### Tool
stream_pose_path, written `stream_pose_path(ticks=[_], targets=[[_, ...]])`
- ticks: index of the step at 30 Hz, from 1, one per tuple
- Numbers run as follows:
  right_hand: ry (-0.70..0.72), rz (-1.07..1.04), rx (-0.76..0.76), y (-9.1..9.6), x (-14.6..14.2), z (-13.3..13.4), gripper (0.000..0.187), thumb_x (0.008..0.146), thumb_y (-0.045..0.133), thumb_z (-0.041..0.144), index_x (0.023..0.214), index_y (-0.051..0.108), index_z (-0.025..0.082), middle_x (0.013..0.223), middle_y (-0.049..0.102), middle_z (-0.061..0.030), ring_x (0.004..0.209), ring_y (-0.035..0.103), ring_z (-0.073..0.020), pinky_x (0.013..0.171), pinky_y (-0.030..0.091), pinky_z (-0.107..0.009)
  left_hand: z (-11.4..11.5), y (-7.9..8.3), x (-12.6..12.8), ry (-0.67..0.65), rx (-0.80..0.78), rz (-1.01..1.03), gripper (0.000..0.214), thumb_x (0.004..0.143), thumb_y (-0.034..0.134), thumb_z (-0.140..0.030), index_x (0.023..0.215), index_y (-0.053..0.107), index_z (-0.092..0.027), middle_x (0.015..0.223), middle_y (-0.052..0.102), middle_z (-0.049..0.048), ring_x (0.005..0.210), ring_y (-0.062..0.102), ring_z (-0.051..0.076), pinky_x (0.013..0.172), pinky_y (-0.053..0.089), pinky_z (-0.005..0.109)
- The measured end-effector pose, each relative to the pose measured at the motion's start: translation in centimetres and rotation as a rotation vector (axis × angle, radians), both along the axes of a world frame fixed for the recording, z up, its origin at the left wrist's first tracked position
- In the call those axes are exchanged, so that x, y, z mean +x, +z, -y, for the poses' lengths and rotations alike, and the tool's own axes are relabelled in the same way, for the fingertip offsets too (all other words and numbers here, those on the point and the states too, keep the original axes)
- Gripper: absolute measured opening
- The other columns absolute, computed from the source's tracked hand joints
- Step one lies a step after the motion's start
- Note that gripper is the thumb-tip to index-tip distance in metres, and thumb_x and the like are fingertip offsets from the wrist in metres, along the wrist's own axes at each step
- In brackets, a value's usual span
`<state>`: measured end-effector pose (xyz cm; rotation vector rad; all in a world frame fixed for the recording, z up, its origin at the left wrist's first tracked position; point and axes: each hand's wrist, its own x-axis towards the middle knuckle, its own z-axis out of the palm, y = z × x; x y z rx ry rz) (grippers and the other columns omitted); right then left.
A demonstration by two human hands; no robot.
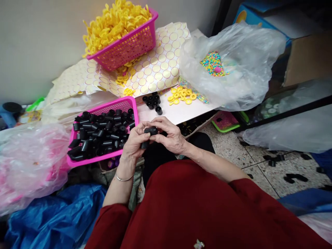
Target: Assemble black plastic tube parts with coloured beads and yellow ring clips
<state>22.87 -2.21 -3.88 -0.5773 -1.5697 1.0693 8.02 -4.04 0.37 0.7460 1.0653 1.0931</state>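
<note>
Both of my hands meet over my lap, just in front of the table edge. My left hand (135,138) is closed around black plastic cylinders (150,130); one lies across the fingers and another pokes out below the thumb. The fingers of my right hand (169,135) pinch at the right end of the upper cylinder. What lies between the fingertips there is partly hidden. Left of my hands stands a pink basket (101,160) full of loose black cylinders (103,133). Beyond my hands, several black hollow cylinders (152,100) stand on the white tabletop (176,112), beside yellow plastic rings (183,94).
A pink basket (127,48) heaped with yellow rings rests on sheets of round stickers (166,58). At right lies a clear plastic bag (246,62) with colourful beads (214,63). Plastic bags (33,162) crowd the left; black pieces (295,178) lie on the floor.
</note>
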Motion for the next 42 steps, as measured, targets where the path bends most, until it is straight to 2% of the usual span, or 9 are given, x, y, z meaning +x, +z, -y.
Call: stream_pose_path(ticks=[6, 9, 13, 18, 24, 29, 33, 37, 42], targets=[[-0.136, -0.207, -0.294, -0.4, 2.6, -0.3, 0.034, 0.076, 0.072, 0.045, 0.095, 0.062, 0.019, 0.115, 0.063, -0.0097, 0.099, 0.064, -0.0178, 0.087, 0.054, -0.037, -1.1, -1.8, 2.0, 0.034, -0.183, 0.148, 0.036, 0.071, 0.075, -0.047, 0.079, 0.063, -0.013, 0.069, 0.062, 0.0038, 0.053, 0.051, 0.007, 0.047, 0.044, 0.019], [-0.125, -0.194, -0.383, -1.0, 4.0, -0.1, 0.037, 0.070, 0.077, 0.042, 0.093, 0.060, 0.019, 0.103, 0.067, -0.0062, 0.085, 0.065, -0.0145, 0.077, 0.056, -0.031, -1.3, -2.2, 2.6, 0.113, -0.244, 0.185, 0.024, 0.079, 0.064, -0.034, 0.073, 0.062, -0.011, 0.075, 0.065, 0.0090, 0.057, 0.052, 0.008, 0.052, 0.047, 0.021], [-0.080, -0.040, -0.306, -2.0, 4.8, 1.1, 0.031, 0.074, 0.075, 0.038, 0.096, 0.064, 0.020, 0.082, 0.063, 0.0003, 0.069, 0.059, -0.0111, 0.063, 0.052, -0.025, -1.4, -2.5, 3.3, 0.150, -0.205, 0.250, 0.010, 0.075, 0.060, -0.021, 0.078, 0.063, -0.011, 0.081, 0.064, 0.0086, 0.059, 0.050, 0.006, 0.055, 0.047, 0.020], [-0.086, 0.214, -0.017, -2.3, 4.6, 2.7, 0.030, 0.082, 0.068, 0.035, 0.106, 0.063, 0.018, 0.086, 0.062, -0.0036, 0.075, 0.058, -0.0135, 0.070, 0.051, -0.029, -1.7, -3.1, 4.5, 0.139, -0.106, 0.124, 0.019, 0.081, 0.061, -0.034, 0.080, 0.061, -0.015, 0.088, 0.064, 0.0087, 0.065, 0.054, 0.009, 0.061, 0.049, 0.024], [-0.150, 0.167, 0.009, -2.2, 4.4, 3.0, 0.027, 0.084, 0.066, 0.032, 0.107, 0.061, 0.020, 0.092, 0.062, -0.0044, 0.080, 0.059, -0.0141, 0.073, 0.051, -0.029, -0.4, -3.3, 6.0, 0.156, 0.083, 0.010, 0.029, 0.077, 0.066, -0.045, 0.091, 0.060, -0.021, 0.100, 0.065, 0.0050, 0.073, 0.057, 0.010, 0.067, 0.048, 0.025], [-0.198, 0.184, -0.058, -2.6, 5.3, 2.7, 0.024, 0.083, 0.066, 0.028, 0.105, 0.063, 0.020, 0.090, 0.063, -0.0031, 0.080, 0.059, -0.0135, 0.074, 0.051, -0.029, 0.6, -3.7, 6.2, 0.107, 0.186, -0.129, 0.042, 0.067, 0.078, -0.035, 0.099, 0.052, -0.023, 0.086, 0.060, -0.0009, 0.079, 0.058, 0.011, 0.075, 0.048, 0.025], [-0.200, 0.132, -0.217, -3.6, 6.3, 2.8, 0.031, 0.076, 0.074, 0.031, 0.101, 0.061, 0.020, 0.084, 0.062, 0.0007, 0.073, 0.058, -0.0115, 0.065, 0.049, -0.026, 0.2, -4.1, 5.8, 0.179, 0.224, -0.305, 0.061, 0.050, 0.089, -0.024, 0.097, 0.049, -0.023, 0.079, 0.060, -0.0045, 0.071, 0.059, 0.009, 0.067, 0.047, 0.021], [-0.197, 0.036, -0.367, -4.1, 7.5, 2.7, 0.032, 0.073, 0.077, 0.036, 0.097, 0.061, 0.020, 0.079, 0.060, 0.0028, 0.067, 0.055, -0.0102, 0.059, 0.046, -0.024, 0.0, -4.3, 5.7, 0.140, 0.152, -0.339, 0.054, 0.039, 0.092, -0.021, 0.080, 0.057, -0.017, 0.073, 0.064, -0.0019, 0.068, 0.061, 0.011, 0.064, 0.048, 0.023], [-0.223, 0.112, -0.157, -3.6, 8.8, 2.1, 0.028, 0.080, 0.071, 0.033, 0.106, 0.065, 0.022, 0.096, 0.063, -0.0026, 0.086, 0.059, -0.0145, 0.077, 0.051, -0.032, 0.4, -4.8, 6.4, 0.027, 0.151, -0.361, 0.042, 0.042, 0.091, -0.022, 0.078, 0.071, -0.016, 0.076, 0.070, 0.0008, 0.073, 0.062, 0.014, 0.072, 0.050, 0.027]])
